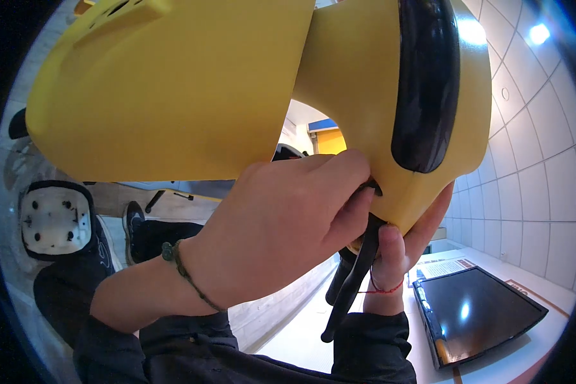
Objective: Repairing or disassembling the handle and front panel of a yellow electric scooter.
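A large yellow plastic shell fills the upper view, made of a broad rounded part (173,83) on the left and a curved part (358,70) on the right. A glossy black strip (427,83) runs down the right part. My left hand (288,211) is closed in a pinch at that part's lower edge, by a small dark piece; what its fingertips hold is hidden. My right hand (393,253) grips the tapered lower end from underneath, thumb in front, fingers behind. Between the hands, a long black bar-like piece (355,281) hangs down from the shell.
At the lower right, a flat black screen (483,313) lies on a white table (288,339) beside printed sheets (448,269). A white square piece with dark spots (56,219) is at the left, near dark-clothed legs and a shoe (133,223). White tiled panels (525,179) line the right.
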Tool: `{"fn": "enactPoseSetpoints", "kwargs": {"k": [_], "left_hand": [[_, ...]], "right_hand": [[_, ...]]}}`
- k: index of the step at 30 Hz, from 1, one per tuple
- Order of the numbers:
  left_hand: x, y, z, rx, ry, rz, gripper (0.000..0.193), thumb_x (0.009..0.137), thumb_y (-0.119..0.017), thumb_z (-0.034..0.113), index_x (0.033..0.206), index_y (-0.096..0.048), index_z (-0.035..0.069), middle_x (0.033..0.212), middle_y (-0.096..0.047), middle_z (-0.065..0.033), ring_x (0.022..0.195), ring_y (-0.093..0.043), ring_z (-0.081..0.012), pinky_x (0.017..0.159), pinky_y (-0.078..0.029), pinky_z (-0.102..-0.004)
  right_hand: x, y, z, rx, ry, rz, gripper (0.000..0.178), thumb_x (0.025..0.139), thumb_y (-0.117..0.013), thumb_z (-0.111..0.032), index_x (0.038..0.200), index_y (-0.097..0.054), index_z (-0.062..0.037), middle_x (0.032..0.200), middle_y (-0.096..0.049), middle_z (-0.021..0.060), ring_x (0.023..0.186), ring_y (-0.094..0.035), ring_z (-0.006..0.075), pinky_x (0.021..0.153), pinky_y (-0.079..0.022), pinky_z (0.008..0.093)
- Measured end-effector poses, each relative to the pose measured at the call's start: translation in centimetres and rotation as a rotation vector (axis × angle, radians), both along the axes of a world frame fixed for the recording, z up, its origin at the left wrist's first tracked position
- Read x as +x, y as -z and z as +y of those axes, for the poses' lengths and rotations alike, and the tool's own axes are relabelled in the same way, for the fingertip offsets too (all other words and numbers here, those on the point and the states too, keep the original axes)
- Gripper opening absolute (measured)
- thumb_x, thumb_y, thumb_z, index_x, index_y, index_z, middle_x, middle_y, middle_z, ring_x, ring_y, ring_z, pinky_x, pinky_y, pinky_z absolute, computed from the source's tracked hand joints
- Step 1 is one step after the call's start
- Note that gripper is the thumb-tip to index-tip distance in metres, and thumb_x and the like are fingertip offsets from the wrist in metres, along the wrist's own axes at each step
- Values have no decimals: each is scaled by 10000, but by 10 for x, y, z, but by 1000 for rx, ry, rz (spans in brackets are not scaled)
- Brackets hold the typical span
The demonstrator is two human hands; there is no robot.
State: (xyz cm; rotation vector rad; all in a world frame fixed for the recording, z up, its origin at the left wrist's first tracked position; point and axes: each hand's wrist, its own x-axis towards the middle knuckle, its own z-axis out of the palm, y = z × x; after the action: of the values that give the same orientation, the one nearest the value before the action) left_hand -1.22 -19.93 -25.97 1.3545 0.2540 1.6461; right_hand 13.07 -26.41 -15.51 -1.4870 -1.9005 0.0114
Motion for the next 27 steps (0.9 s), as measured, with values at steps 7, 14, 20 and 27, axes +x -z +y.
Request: {"fn": "enactPoseSetpoints", "kwargs": {"k": [7,14,20,27], "left_hand": [[-2,-3,-1,13,-62,62,116,796,-638,70,869,-560,26,671,-577,-94,533,-589,-210,486,-438,-289],[0,-4,-3,80,-248,82,126,768,-654,56,846,-559,27,618,-558,-84,508,-573,-222,462,-430,-307],[2,-3,-4,70,-243,69,121,766,-656,47,835,-560,23,600,-551,-83,488,-569,-208,448,-423,-295],[2,-5,-6,49,-225,44,107,770,-653,39,819,-561,15,578,-546,-83,465,-567,-195,436,-416,-280]], "right_hand": [[-2,0,2,6,-26,26,1075,666,-694,-296,1420,9,8,1369,-281,221,1225,-365,302,1002,-305,391],[-2,-2,2,-6,-20,24,1083,655,-700,-278,1419,12,9,1371,-281,223,1227,-365,305,1004,-302,391],[-2,-1,1,0,-16,47,1061,643,-676,-220,1419,10,8,1384,-271,225,1229,-362,305,1008,-298,387],[-2,-1,1,8,-13,27,1054,628,-663,-194,1419,2,10,1388,-269,223,1231,-358,308,1007,-299,385]]}}
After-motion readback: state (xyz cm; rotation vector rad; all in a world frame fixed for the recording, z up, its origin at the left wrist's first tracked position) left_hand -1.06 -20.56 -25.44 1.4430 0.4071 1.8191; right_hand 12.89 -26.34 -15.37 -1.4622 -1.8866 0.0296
